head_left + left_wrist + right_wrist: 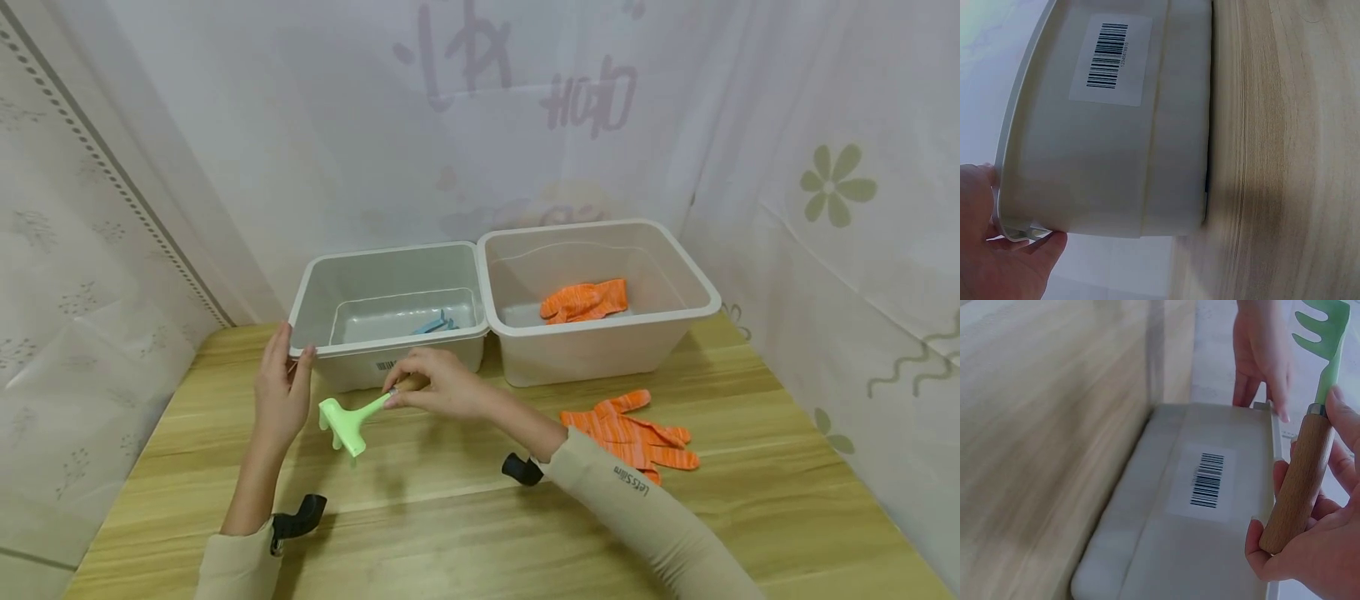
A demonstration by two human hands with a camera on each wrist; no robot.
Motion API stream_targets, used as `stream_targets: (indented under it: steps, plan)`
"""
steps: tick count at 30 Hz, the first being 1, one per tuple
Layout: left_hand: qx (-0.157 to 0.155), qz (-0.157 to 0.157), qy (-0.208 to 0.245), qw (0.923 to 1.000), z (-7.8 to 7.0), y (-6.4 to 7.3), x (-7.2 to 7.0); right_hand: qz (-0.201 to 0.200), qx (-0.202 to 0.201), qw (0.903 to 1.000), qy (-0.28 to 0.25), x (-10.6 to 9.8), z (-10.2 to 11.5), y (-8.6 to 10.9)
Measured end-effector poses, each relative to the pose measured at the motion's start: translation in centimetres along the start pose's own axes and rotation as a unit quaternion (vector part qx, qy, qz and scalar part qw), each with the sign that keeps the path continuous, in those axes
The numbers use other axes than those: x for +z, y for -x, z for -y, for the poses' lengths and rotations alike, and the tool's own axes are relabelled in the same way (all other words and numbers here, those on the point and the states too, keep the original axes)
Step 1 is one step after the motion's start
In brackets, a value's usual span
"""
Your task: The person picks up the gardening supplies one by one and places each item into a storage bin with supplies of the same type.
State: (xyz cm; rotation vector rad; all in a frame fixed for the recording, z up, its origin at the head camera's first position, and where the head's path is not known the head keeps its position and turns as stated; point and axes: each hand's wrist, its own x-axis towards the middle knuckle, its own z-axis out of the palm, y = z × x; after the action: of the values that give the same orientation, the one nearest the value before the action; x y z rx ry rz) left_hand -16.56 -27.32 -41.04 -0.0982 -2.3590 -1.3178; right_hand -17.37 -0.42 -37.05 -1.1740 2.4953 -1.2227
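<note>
My right hand (442, 385) holds a small garden hand rake by its wooden handle (1300, 481). The rake's light green, pronged head (345, 425) points left, above the table in front of the left bin. My left hand (281, 396) grips the near left corner of the grey plastic bin (390, 343), thumb outside and fingers at the rim (1007, 140). Inside that bin lies a light blue item (435, 323), partly hidden by the front wall. A barcode label (1207, 481) is stuck on the bin's front.
Beside the grey bin stands a white bin (577, 354) with an orange glove (585, 300) inside. Another orange glove (630, 433) lies on the wooden table (420, 533), partly behind the right forearm. Printed curtains (337, 125) hang behind and at the sides.
</note>
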Motion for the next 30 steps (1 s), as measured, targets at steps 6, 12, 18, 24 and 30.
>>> stream_targets:
  steps: [6, 12, 18, 24, 30]
  plan:
    - [-0.001, -0.002, 0.004, 1.0000, 0.1, 0.0, 0.1, -0.002, 0.001, 1.0000, -0.002, -0.9, 0.5, -0.2]
    - [0.005, -0.006, 0.007, 0.9999, 0.5, 0.0, 0.1, -0.010, 0.008, 0.9998, -0.015, -1.7, 0.7, -0.4]
    - [0.009, -0.010, 0.002, 0.9999, 0.5, 0.0, 0.1, -0.016, 0.012, 0.9996, -0.018, -2.1, 0.9, -0.7]
    - [0.007, -0.014, -0.005, 0.9999, 0.4, 0.1, 0.1, -0.014, 0.018, 0.9992, -0.034, -2.4, 1.0, -1.1]
    - [0.005, -0.007, -0.001, 1.0000, 0.4, -0.1, 0.2, -0.016, 0.027, 0.9986, -0.042, -2.7, 1.2, -1.1]
